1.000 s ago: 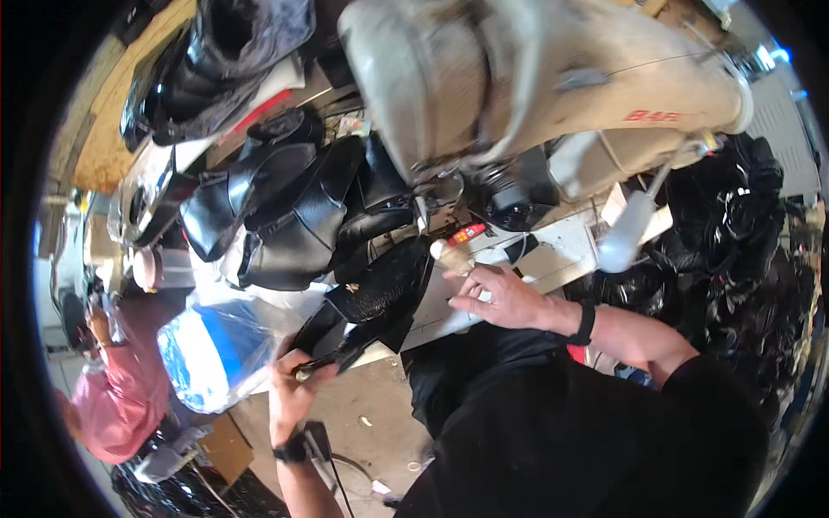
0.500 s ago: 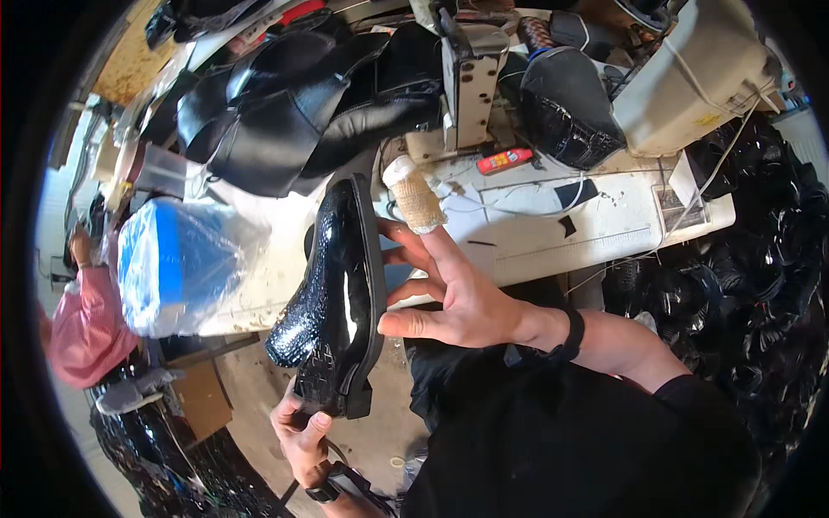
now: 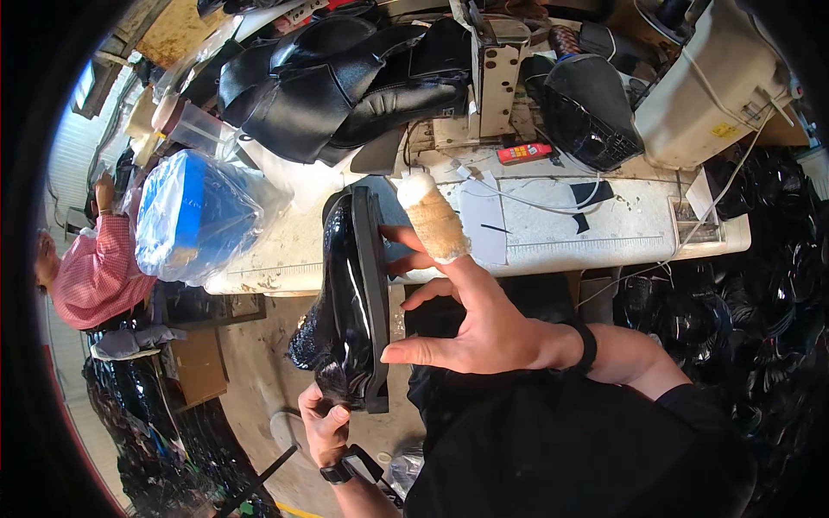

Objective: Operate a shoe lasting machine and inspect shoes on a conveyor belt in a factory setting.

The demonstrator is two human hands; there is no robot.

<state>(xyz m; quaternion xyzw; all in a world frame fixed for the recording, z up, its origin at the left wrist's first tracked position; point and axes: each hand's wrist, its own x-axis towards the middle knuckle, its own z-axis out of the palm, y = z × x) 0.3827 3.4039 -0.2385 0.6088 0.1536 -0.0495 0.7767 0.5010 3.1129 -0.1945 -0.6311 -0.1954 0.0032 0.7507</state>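
A glossy black ankle boot point(image 3: 345, 285) stands on its heel in the air, toe up, its dark sole facing right. Its shaft, turned left, has a shiny textured surface. At the bottom, my left hand point(image 3: 324, 425) is closed around the heel end; part of its fingers is hidden behind the boot. My right hand point(image 3: 484, 324) is beside the sole, fingers spread, with fingertips and thumb against the sole's edge. A thick tan and white wrapping point(image 3: 433, 218) covers its index finger, which points up and away from the boot.
Behind the boot runs a white worktable point(image 3: 561, 229) with a pile of black leather pieces point(image 3: 319, 104), a machine post point(image 3: 496, 82) and a red tube point(image 3: 524, 154). A plastic-wrapped blue block point(image 3: 186, 207) sits at left. Another person point(image 3: 104, 268) is at far left. Black glossy goods point(image 3: 734, 311) are heaped right.
The boot has turned so its sole shows more and its textured shaft less. Both hands have moved slightly right and down in the view, while the background has shifted right and mostly upward.
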